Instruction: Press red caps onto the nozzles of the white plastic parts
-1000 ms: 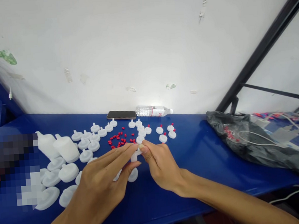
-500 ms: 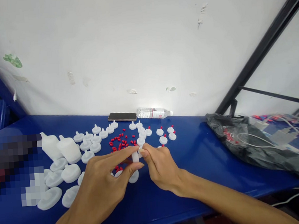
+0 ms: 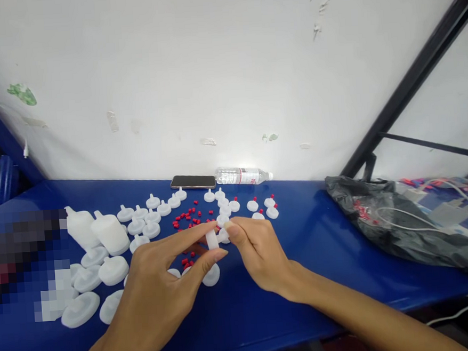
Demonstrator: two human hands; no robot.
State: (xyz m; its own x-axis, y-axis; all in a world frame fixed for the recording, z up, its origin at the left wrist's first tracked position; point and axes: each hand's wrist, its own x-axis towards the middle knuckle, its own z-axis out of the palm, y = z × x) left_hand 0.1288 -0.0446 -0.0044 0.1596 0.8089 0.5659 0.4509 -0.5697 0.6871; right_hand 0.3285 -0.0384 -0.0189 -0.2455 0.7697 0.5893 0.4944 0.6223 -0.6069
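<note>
My left hand [image 3: 164,276] pinches a white plastic spout cap [image 3: 212,239] on edge between thumb and fingers, above the table. Just to its right is my right hand [image 3: 259,254], thumb and fingers pressed together; whatever they hold is hidden. Small red tips [image 3: 188,216] lie scattered beyond and beneath the left hand. A loose white spout cap [image 3: 211,275] rests below the two hands. Past the right hand stand several spout caps with red tips on their spouts [image 3: 252,205], while a group of plain white spout caps [image 3: 152,230] spreads to the left.
Two white bottles with spouts [image 3: 110,235] lean at the left. A phone [image 3: 193,181] and a clear water bottle [image 3: 242,175] lie along the wall. At the right, a black plastic bag [image 3: 366,230] holds red pieces, with cables over it. The blue table [image 3: 304,256] has a front edge.
My right hand has drawn slightly right, away from the cap in my left hand, widening the gap between them. My left hand keeps its pinch. The view has shifted a little.
</note>
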